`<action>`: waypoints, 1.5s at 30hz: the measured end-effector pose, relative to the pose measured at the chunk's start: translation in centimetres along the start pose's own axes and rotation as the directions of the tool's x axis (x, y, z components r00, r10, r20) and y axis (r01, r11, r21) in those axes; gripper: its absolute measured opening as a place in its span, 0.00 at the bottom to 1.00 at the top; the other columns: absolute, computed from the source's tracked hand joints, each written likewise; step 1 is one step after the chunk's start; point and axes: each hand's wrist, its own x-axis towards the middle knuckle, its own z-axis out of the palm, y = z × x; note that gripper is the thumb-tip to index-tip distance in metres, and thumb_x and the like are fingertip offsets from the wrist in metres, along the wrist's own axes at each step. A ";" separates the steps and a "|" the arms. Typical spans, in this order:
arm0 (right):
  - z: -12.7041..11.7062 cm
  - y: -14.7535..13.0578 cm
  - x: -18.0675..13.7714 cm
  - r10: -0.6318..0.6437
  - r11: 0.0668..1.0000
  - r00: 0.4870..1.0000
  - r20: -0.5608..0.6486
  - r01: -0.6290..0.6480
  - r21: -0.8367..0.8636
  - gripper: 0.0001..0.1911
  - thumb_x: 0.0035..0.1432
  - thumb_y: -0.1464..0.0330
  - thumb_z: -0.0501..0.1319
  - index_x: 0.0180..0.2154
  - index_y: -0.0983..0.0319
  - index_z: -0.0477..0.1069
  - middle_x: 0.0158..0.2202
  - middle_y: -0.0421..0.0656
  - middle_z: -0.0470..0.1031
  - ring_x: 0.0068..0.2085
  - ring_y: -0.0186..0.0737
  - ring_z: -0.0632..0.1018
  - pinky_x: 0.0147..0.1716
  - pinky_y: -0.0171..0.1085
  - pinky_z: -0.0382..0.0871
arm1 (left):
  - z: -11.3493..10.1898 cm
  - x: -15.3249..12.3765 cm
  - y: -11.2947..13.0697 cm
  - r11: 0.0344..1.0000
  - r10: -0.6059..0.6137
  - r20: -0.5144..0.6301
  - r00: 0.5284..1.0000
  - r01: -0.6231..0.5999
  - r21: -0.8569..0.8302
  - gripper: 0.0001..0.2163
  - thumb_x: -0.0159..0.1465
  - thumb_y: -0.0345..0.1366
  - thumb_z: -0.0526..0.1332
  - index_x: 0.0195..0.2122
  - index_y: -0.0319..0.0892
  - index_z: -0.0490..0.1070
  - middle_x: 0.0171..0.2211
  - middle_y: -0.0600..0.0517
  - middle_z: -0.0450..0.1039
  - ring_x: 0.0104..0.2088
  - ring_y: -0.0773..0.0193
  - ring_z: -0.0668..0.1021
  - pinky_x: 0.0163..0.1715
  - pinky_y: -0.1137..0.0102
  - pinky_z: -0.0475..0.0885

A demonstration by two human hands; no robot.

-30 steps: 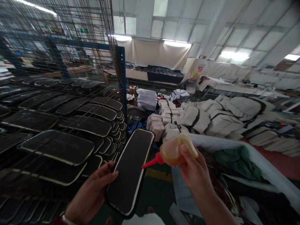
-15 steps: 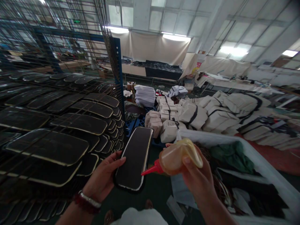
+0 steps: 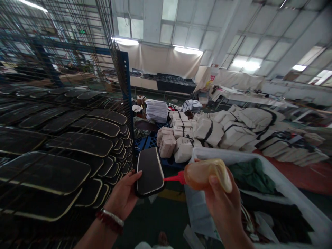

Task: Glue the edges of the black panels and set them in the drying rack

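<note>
A dark, rounded rectangular panel (image 3: 149, 171) with a pale glue line around its rim is pinched at its left edge by my left hand (image 3: 126, 188), thumb on top. My right hand (image 3: 220, 193) is wrapped round a glue bottle (image 3: 198, 174) of amber liquid, lying nearly level. Its red nozzle (image 3: 175, 178) points left, and the tip meets or nearly meets the panel's right rim. The fingers beneath the panel are hidden.
To the left, a wire rack (image 3: 126, 86) holds rows of similar dark panels (image 3: 80, 143). At right stands a white bin (image 3: 261, 157) with green cloth and dark material. Beyond lie strapped cream bundles (image 3: 210, 129) and a white stack (image 3: 156, 110).
The panel has turned more upright and looks shorter. The nozzle tip has gone from its lower right corner up along the right rim. The view has tilted upward slightly.
</note>
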 end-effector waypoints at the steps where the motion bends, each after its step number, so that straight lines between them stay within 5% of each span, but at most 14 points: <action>1: 0.0 0.1 0.0 -0.013 1.000 0.999 -0.030 0.013 -0.001 0.23 0.53 0.60 0.77 0.48 0.58 0.74 0.44 0.49 0.80 0.47 0.56 0.81 0.47 0.48 0.77 | 0.4 0.0 -0.2 1.000 0.000 -0.008 1.000 0.000 -0.015 0.07 0.65 0.19 0.59 0.41 0.33 0.73 0.36 0.42 0.84 0.31 0.59 0.86 0.32 0.69 0.83; 14: -0.7 1.4 -2.3 -0.104 0.991 0.975 -0.198 0.084 -0.108 0.21 0.55 0.60 0.75 0.47 0.56 0.72 0.44 0.45 0.81 0.47 0.54 0.81 0.48 0.47 0.77 | 3.5 1.0 -2.6 0.989 0.060 -0.034 0.998 -0.064 -0.131 0.11 0.69 0.19 0.56 0.49 0.32 0.73 0.34 0.44 0.84 0.32 0.60 0.85 0.34 0.68 0.83; 22: -1.4 3.6 -4.5 -0.013 0.994 0.996 -0.086 0.003 -0.109 0.24 0.58 0.60 0.73 0.53 0.55 0.69 0.49 0.47 0.79 0.51 0.54 0.79 0.51 0.48 0.75 | 3.5 1.3 -3.5 0.984 0.083 -0.052 0.995 -0.090 -0.154 0.12 0.68 0.18 0.55 0.49 0.33 0.73 0.35 0.44 0.84 0.36 0.61 0.85 0.38 0.71 0.82; 33: -1.9 0.8 1.4 -0.054 0.995 0.995 0.080 0.060 -0.075 0.22 0.57 0.61 0.75 0.49 0.57 0.72 0.45 0.47 0.80 0.48 0.56 0.80 0.48 0.50 0.75 | 2.2 -0.2 -2.1 0.994 0.044 0.040 0.998 -0.048 0.099 0.12 0.63 0.17 0.58 0.45 0.33 0.72 0.35 0.42 0.84 0.35 0.55 0.86 0.38 0.64 0.83; 38: -1.6 1.3 3.7 -0.086 0.977 0.996 0.038 0.092 -0.193 0.28 0.48 0.57 0.79 0.48 0.58 0.75 0.44 0.45 0.79 0.47 0.54 0.79 0.51 0.49 0.73 | 1.8 -1.2 -1.3 0.983 -0.051 0.083 0.995 0.035 0.182 0.13 0.61 0.19 0.60 0.47 0.33 0.72 0.38 0.39 0.84 0.37 0.51 0.86 0.40 0.58 0.83; 45: -1.9 1.9 5.3 -0.094 0.981 0.990 0.108 0.110 -0.159 0.26 0.50 0.60 0.79 0.49 0.58 0.76 0.45 0.44 0.79 0.45 0.51 0.79 0.51 0.46 0.73 | 0.8 -0.7 -1.0 0.979 -0.088 0.127 0.988 0.061 0.196 0.16 0.58 0.19 0.61 0.48 0.33 0.72 0.39 0.38 0.84 0.38 0.49 0.86 0.42 0.55 0.83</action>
